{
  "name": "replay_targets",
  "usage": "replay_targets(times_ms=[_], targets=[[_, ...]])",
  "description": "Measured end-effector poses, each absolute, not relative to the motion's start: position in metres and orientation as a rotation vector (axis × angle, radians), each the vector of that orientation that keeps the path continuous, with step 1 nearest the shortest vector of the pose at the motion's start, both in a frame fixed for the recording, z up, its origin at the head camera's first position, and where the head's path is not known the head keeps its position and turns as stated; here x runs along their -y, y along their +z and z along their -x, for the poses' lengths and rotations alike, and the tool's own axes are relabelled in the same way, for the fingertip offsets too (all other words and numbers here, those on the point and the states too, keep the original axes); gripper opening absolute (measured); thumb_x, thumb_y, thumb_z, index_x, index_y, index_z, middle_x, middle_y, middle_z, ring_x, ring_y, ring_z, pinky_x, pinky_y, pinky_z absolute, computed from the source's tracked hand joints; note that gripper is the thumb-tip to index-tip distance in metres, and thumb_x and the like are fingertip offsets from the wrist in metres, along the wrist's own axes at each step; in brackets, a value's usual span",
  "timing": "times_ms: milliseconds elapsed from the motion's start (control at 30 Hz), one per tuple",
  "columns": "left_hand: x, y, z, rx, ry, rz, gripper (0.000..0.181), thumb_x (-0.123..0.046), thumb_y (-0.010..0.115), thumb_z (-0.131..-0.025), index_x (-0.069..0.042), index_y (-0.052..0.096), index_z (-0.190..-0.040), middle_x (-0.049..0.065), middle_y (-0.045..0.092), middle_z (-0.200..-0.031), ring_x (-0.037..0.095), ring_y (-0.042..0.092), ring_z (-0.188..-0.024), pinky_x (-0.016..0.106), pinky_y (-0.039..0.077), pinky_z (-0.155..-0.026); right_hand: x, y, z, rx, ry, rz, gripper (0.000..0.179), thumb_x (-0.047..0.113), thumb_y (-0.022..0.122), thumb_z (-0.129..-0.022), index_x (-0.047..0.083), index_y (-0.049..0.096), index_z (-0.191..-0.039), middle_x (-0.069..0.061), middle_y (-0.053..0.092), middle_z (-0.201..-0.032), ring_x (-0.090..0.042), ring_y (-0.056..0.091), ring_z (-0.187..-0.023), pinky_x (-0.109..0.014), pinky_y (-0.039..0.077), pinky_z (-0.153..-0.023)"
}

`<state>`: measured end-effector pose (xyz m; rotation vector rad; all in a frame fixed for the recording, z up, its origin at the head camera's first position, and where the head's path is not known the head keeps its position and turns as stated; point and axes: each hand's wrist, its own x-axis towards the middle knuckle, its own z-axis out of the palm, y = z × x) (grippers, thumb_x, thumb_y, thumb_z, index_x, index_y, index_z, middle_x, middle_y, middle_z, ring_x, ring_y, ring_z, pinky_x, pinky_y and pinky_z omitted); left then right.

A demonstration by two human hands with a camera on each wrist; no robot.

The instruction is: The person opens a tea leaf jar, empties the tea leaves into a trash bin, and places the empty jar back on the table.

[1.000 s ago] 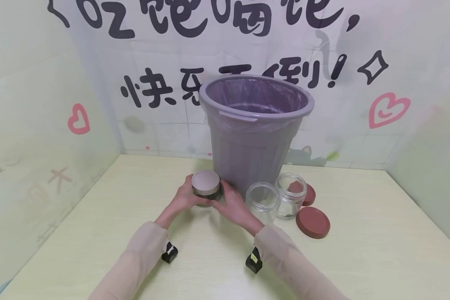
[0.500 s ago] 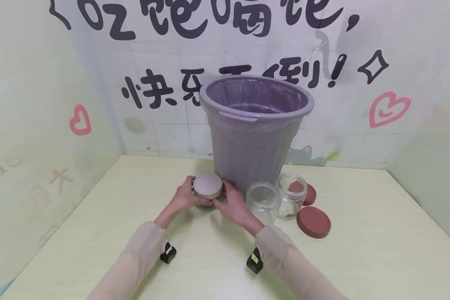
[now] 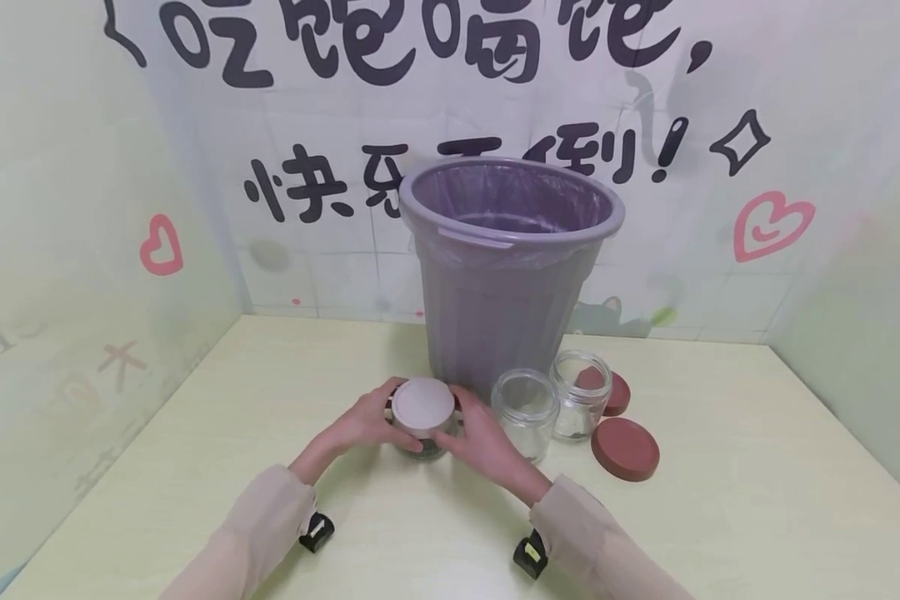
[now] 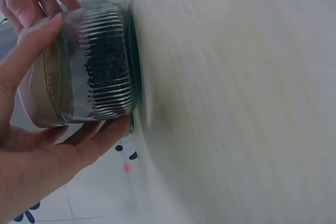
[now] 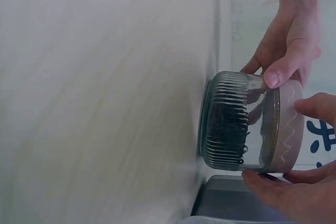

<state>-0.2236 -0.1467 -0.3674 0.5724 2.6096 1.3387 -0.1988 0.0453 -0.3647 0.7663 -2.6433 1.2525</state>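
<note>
A squat ribbed glass jar (image 4: 107, 61) with dark contents stands upright on the table, topped by a pale pinkish lid (image 3: 423, 402). My left hand (image 3: 367, 421) grips it from the left, its thumb along the near side and its fingers round the far side. From the right, my right hand (image 3: 487, 446) holds the same jar. In the right wrist view the right thumb presses on the edge of the lid, which has a wavy line round its side, while the other fingers lie against the jar's far side.
Behind the jar stands a tall purple-grey bin (image 3: 495, 308) with a plastic liner. To the right are two lidless clear jars, one nearer (image 3: 525, 421) and one farther (image 3: 583, 404). Beside them lie two red lids, a front lid (image 3: 625, 450) and a rear lid (image 3: 617, 398).
Both hands have brought the jar toward me and slightly right, away from the bin's base. The clear jars and red lids have stayed in place.
</note>
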Motion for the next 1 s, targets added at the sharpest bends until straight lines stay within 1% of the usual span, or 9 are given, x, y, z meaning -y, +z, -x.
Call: replay_targets(times_ms=[133,267,433,533,633,833,1000], targets=[[0.144,-0.367,0.217,-2.545,1.333,-0.669,0.080,-0.016,0.082,-0.061,0.003,0.037,-0.124,0.018,0.049,-0.120,0.035,0.046,-0.109,0.046,0.042,-0.087,-0.051,-0.367,0.191,2.658,1.215,-0.798,0.063,0.015,0.070,-0.075,-0.012,0.039,-0.123,-0.023,0.050,-0.115,-0.031,0.053,-0.102,-0.040,0.047,-0.082],[0.141,-0.367,0.213,-2.465,1.344,-0.760,0.079,-0.014,0.081,-0.061,0.003,0.036,-0.123,0.018,0.048,-0.120,0.035,0.046,-0.110,0.045,0.043,-0.087,-0.056,-0.367,0.181,2.676,1.193,-0.815,0.070,0.019,0.071,-0.074,-0.014,0.036,-0.125,-0.025,0.049,-0.118,-0.033,0.049,-0.107,-0.044,0.044,-0.086],[0.136,-0.369,0.209,-2.406,1.323,-0.830,0.077,-0.015,0.081,-0.062,0.001,0.036,-0.122,0.016,0.049,-0.119,0.033,0.046,-0.111,0.047,0.039,-0.090,-0.064,-0.368,0.170,2.692,1.178,-0.836,0.074,0.022,0.071,-0.075,-0.011,0.033,-0.129,-0.023,0.045,-0.121,-0.031,0.044,-0.112,-0.046,0.041,-0.090],[0.131,-0.370,0.206,-2.378,1.307,-0.871,0.077,-0.015,0.081,-0.061,0.001,0.036,-0.121,0.015,0.050,-0.119,0.031,0.046,-0.111,0.046,0.037,-0.091,-0.068,-0.367,0.164,2.683,1.172,-0.854,0.074,0.022,0.072,-0.074,-0.006,0.033,-0.130,-0.019,0.044,-0.122,-0.029,0.044,-0.111,-0.045,0.041,-0.089],[0.126,-0.370,0.202,-2.357,1.295,-0.915,0.076,-0.014,0.081,-0.061,0.001,0.038,-0.121,0.015,0.051,-0.119,0.031,0.047,-0.110,0.043,0.038,-0.091,-0.073,-0.366,0.159,2.687,1.142,-0.854,0.077,0.025,0.073,-0.072,-0.004,0.034,-0.131,-0.019,0.044,-0.123,-0.028,0.045,-0.110,-0.044,0.042,-0.088],[0.113,-0.368,0.195,-2.357,1.252,-0.971,0.078,-0.013,0.083,-0.058,-0.001,0.040,-0.121,0.013,0.053,-0.118,0.027,0.049,-0.108,0.032,0.039,-0.090,-0.081,-0.366,0.153,2.725,1.057,-0.848,0.085,0.034,0.072,-0.072,-0.009,0.030,-0.131,-0.020,0.043,-0.123,-0.025,0.048,-0.105,-0.040,0.046,-0.083],[0.104,-0.368,0.191,-2.389,1.194,-0.979,0.079,-0.014,0.084,-0.056,-0.004,0.040,-0.120,0.011,0.054,-0.116,0.025,0.050,-0.106,0.030,0.040,-0.088,-0.085,-0.366,0.149,2.727,0.967,-0.853,0.089,0.041,0.071,-0.071,-0.011,0.031,-0.130,-0.019,0.043,-0.121,-0.023,0.050,-0.101,-0.037,0.047,-0.080]])
